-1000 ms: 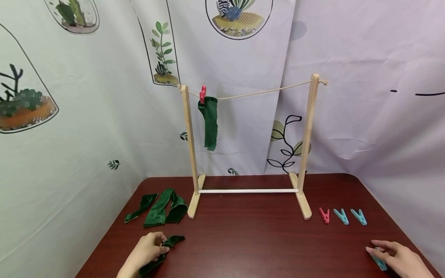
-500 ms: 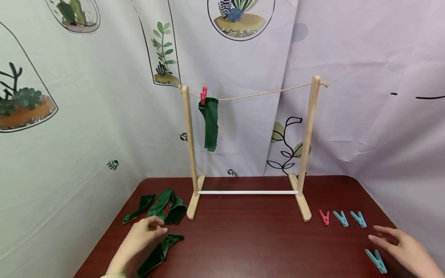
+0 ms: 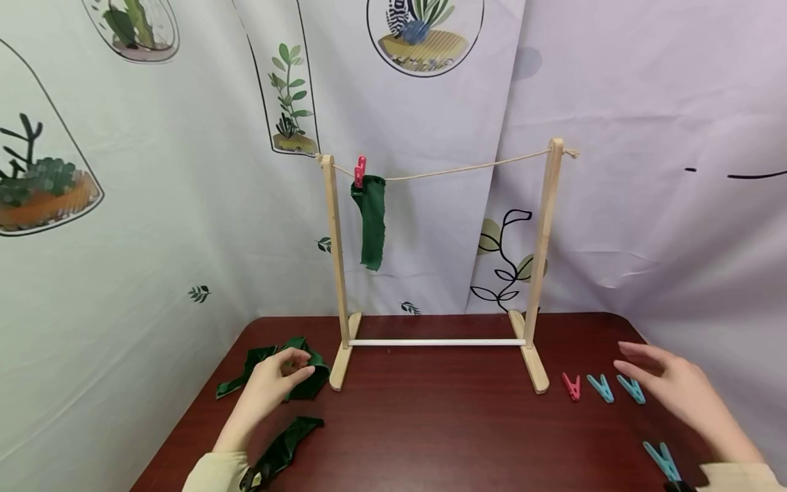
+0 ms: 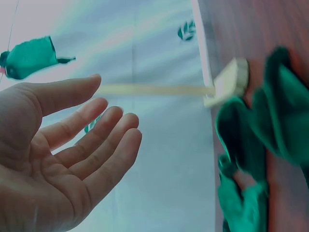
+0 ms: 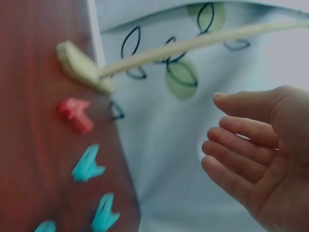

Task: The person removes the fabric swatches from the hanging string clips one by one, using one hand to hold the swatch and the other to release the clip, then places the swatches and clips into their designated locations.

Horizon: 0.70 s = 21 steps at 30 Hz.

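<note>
My left hand (image 3: pixel 270 386), empty with fingers loosely bent, hovers over the green velvet cloth pieces (image 3: pixel 310 386) at the table's left and partly hides them. One more green cloth piece (image 3: pixel 289 444) lies nearer me, below that wrist. On the right, my right hand (image 3: pixel 670 389) is also empty and overlaps a blue clothespin (image 3: pixel 632 389) in the head view. Beside that pin lie a second blue clothespin (image 3: pixel 600 388) and a red clothespin (image 3: pixel 572 387). A third blue clothespin (image 3: pixel 662 461) sits closer to me. The wrist views show both palms bare, thumbs apart from fingers.
A wooden stand (image 3: pixel 541 253) with a string line (image 3: pixel 455 169) rises at the back of the dark red table (image 3: pixel 430 424). From the line hangs a green cloth strip (image 3: pixel 373 225), clipped by a red clothespin (image 3: pixel 360 172). A printed curtain (image 3: pixel 418 123) hangs behind.
My left hand has let go of the near green cloth and moved forward. My right hand has left the near blue clothespin and risen forward over the row of pins.
</note>
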Motion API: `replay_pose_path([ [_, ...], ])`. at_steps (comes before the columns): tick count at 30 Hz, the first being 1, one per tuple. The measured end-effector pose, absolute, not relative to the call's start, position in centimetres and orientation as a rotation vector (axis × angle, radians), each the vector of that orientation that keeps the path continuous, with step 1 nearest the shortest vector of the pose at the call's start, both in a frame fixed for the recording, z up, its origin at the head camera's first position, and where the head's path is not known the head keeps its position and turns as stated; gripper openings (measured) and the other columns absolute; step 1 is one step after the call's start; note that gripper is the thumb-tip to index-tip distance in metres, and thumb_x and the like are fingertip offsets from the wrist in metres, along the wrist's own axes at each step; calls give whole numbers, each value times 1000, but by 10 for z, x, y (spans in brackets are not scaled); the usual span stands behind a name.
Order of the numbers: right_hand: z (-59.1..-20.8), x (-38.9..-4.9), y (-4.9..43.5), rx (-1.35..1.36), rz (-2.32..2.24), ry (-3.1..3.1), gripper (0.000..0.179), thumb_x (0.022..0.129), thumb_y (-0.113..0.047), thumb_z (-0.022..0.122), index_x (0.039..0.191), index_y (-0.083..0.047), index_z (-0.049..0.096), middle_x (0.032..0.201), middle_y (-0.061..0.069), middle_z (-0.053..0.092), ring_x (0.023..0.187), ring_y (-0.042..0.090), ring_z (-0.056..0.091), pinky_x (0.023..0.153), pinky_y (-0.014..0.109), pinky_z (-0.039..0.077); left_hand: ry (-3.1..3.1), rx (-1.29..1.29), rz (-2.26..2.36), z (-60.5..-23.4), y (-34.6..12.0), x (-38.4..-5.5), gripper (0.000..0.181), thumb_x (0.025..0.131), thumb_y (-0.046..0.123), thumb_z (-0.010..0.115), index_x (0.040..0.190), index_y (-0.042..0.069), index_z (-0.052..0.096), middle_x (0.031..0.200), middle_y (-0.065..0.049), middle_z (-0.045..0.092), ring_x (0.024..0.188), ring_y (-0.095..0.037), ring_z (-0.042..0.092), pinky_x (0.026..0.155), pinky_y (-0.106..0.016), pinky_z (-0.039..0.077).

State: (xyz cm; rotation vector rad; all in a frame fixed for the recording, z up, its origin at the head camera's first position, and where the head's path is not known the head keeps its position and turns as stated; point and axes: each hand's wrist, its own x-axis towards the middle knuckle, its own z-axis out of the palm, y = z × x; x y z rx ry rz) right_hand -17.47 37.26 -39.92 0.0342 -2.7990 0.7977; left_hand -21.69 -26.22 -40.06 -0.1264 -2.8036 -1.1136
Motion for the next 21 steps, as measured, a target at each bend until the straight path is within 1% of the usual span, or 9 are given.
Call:
replay_pose_path([
  [1, -394, -177, 368, 56, 811, -2788, 62, 98, -46, 65, 139, -1, 58, 134, 33, 56, 117, 55, 53, 82, 64, 43, -2788, -148, -1118, -400, -258, -219, 25, 94, 22, 73, 116, 12, 69, 107, -3, 68, 91, -18, 68, 71, -35, 52],
  [3, -385, -182, 358, 94, 821, -2752, 59, 97, -45, 66, 138, -3, 59, 132, 28, 60, 115, 51, 57, 81, 54, 48, -2757, -186, -1126, -397, -249, -224, 24, 95, 22, 73, 116, 13, 70, 106, -2, 68, 90, -18, 67, 74, -36, 54],
  [5, -376, -188, 348, 119, 830, -2726, 58, 96, -45, 68, 138, -6, 61, 130, 24, 63, 114, 47, 60, 79, 45, 50, -2721, -229, -1134, -395, -241, -229, 24, 95, 23, 73, 116, 13, 70, 108, -3, 69, 91, -19, 68, 76, -38, 54],
  [8, -363, -197, 332, 170, 840, -2694, 56, 96, -45, 69, 138, -8, 62, 129, 19, 66, 112, 41, 63, 75, 27, 48, -2676, -274, -1162, -391, -229, -237, 25, 94, 23, 74, 116, 12, 70, 108, -4, 69, 92, -20, 68, 75, -37, 55],
  [11, -352, -205, 317, 216, 872, -2659, 54, 95, -43, 69, 138, -10, 62, 129, 16, 67, 111, 36, 66, 75, 18, 46, -2638, -316, -1193, -386, -218, -243, 24, 94, 22, 75, 115, 12, 71, 108, -4, 70, 92, -20, 69, 72, -35, 55],
  [14, -339, -213, 303, 273, 908, -2613, 52, 95, -40, 71, 137, -11, 63, 128, 16, 67, 107, 33, 69, 74, 13, 46, -2602, -353, -1216, -378, -208, -247, 24, 94, 22, 75, 115, 13, 71, 107, -3, 70, 92, -19, 69, 76, -37, 55],
  [17, -328, -221, 289, 328, 956, -2559, 49, 95, -36, 72, 135, -9, 65, 128, 15, 67, 102, 27, 71, 73, 10, 47, -2566, -386, -1216, -369, -201, -250, 23, 95, 23, 74, 116, 15, 72, 108, -2, 71, 94, -20, 69, 81, -42, 55],
  [19, -319, -226, 280, 369, 983, -2528, 48, 95, -34, 73, 134, -9, 65, 128, 15, 67, 99, 17, 71, 73, 10, 48, -2545, -407, -1215, -362, -196, -252, 23, 95, 24, 73, 116, 15, 72, 109, -2, 71, 95, -21, 70, 81, -44, 55],
  [21, -311, -231, 270, 404, 1002, -2505, 46, 95, -34, 72, 133, -8, 66, 128, 13, 68, 97, 4, 69, 74, 9, 48, -2519, -425, -1210, -356, -193, -255, 22, 95, 24, 73, 116, 15, 72, 110, -3, 71, 95, -22, 70, 80, -45, 55],
])
